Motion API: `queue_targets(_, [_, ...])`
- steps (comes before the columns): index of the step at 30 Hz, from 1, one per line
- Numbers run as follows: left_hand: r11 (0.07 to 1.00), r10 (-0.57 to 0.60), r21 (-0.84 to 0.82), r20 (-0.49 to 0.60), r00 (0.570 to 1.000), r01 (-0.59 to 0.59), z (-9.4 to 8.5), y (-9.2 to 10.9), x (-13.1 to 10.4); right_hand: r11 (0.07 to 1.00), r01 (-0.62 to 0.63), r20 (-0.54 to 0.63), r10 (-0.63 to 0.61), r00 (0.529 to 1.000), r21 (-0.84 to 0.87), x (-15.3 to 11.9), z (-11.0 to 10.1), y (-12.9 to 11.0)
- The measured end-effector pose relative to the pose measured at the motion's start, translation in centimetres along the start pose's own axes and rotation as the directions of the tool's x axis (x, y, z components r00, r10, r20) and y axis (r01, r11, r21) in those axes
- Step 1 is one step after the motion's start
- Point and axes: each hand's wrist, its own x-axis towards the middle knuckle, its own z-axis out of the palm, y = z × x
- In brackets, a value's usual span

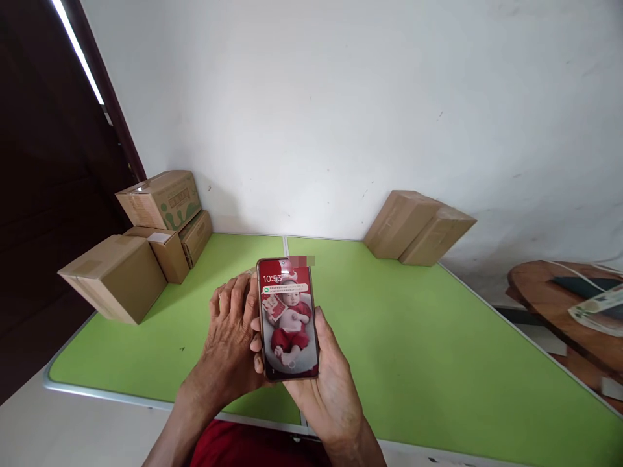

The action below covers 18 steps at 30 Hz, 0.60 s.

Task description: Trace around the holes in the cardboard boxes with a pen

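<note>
My right hand [335,389] holds a smartphone [291,324] upright from below, with the thumb along its right edge and fingertips round its left edge. The lit screen reads 10:53 above a message banner, over a picture of a baby in red. Just left of the phone, my left hand [231,344] is back-up over the green tabletop. Its fingers bend downward, and their tips are hidden. A small shiny, see-through bit shows past them beside the phone's top corner; I cannot make out what it is.
Cardboard boxes [117,275] are stacked at the green table's [438,370] back left, one with a green print [168,201] on top. Two more boxes [403,224] lean against the white wall [331,117] at the back right. A round wooden table [540,285] with cables stands at right.
</note>
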Motion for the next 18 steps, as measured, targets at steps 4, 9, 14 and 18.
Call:
queue_targets(4, [1.0, 0.001, -0.002, 0.006, 1.0, -0.001, 0.0, -0.1, -0.1, 1.0, -0.006, -0.005, 0.006, 1.0, -0.004, 0.0, 0.0, 0.2])
queue_targets(9, [1.0, -0.006, 0.011, 0.0, 1.0, 0.006, -0.1, 0.0, -0.1, 1.0, 0.015, 0.008, -0.015, 1.0, 0.0, -0.3, 0.2, -0.2])
queue_targets(14, [1.0, -0.011, -0.001, -0.011, 1.0, 0.011, 0.0, 0.1, -0.1, 0.998, 0.045, -0.02, -0.046, 0.999, -0.033, -0.7, -0.1, -1.6])
queue_targets(18, [1.0, -0.011, -0.015, -0.002, 1.0, 0.011, 0.2, 0.0, -0.2, 0.992, 0.061, -0.118, -0.074, 0.99, -0.112, -1.1, -1.2, -2.8])
